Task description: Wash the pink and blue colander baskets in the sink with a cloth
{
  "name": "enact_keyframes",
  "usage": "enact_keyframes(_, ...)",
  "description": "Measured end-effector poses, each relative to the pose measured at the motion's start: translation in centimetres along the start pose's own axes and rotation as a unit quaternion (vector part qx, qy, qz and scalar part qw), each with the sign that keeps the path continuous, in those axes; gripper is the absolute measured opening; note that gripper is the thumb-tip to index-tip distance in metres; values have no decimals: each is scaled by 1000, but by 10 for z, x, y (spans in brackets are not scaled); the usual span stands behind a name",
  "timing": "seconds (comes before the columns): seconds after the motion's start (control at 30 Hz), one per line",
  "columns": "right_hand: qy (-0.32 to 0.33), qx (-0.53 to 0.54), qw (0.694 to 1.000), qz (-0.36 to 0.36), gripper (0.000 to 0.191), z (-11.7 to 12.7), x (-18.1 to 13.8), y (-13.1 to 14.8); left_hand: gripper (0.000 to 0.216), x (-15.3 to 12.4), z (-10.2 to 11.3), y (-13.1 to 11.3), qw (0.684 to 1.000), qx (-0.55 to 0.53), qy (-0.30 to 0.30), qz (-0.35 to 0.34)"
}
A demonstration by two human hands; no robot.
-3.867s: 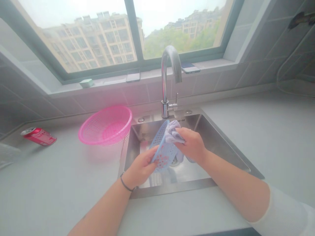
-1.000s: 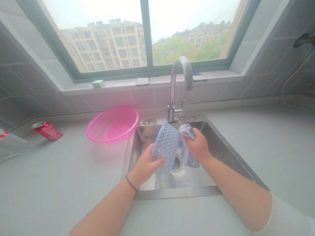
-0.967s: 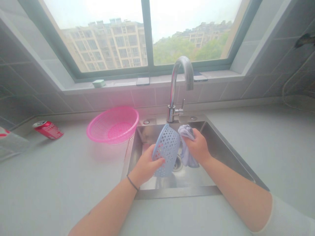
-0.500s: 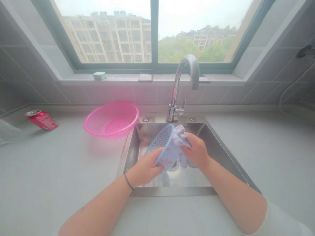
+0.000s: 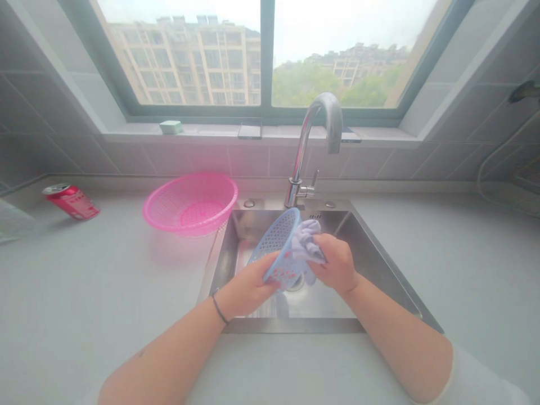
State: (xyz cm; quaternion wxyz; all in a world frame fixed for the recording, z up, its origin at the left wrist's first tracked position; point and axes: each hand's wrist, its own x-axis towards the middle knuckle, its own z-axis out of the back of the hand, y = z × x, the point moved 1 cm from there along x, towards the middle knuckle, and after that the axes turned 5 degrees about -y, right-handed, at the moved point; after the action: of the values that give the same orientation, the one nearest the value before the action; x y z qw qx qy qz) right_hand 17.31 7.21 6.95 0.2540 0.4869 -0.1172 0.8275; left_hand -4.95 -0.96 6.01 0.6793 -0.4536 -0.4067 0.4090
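Over the steel sink [image 5: 329,304], my left hand [image 5: 248,286] grips the near rim of a blue plastic basket [image 5: 274,236] with a pattern of holes. The basket is tilted on its side, its opening facing left. My right hand [image 5: 337,261] is closed around a bunched pale lavender cloth [image 5: 306,239], which presses against the outside of the basket. Part of the cloth hangs down below the fingers. The fingertips of my left hand are partly hidden behind the basket wall.
A chrome faucet [image 5: 299,152] rises behind the sink. On the counter to the left stand a pink basket [image 5: 192,202] and a tilted red can [image 5: 72,202], with a clear plastic bag [image 5: 14,222] at the edge. A green sponge-like block [image 5: 171,127] sits on the windowsill.
My right hand and the cloth have shifted slightly, with the cloth now lower on the basket's outer side. The left hand keeps its grip, and the basket is almost unmoved.
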Motion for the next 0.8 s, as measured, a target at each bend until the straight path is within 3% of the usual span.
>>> enact_keyframes(0.13,39,66,991,112,16,0,4,21,56,3,3,-1,999,31,-31,-27)
enact_keyframes(0.2,37,60,992,101,15,0,4,18,55,3,4,-1,998,42,-27,-32)
enact_keyframes(0.4,11,20,998,-66,24,-7,-10,-18,59,2,4,4,1000,19,-21,4)
enact_keyframes(0.53,46,44,990,-127,25,-10,-13,-18,57,4,2,6,998,-26,-38,31)
enact_keyframes(0.63,32,82,976,-199,22,-9,-9,-12,58,4,1,9,992,-103,-53,56)
enact_keyframes(0.8,-45,110,917,-380,25,-8,-2,-11,65,-3,11,4,958,-227,-176,-4)
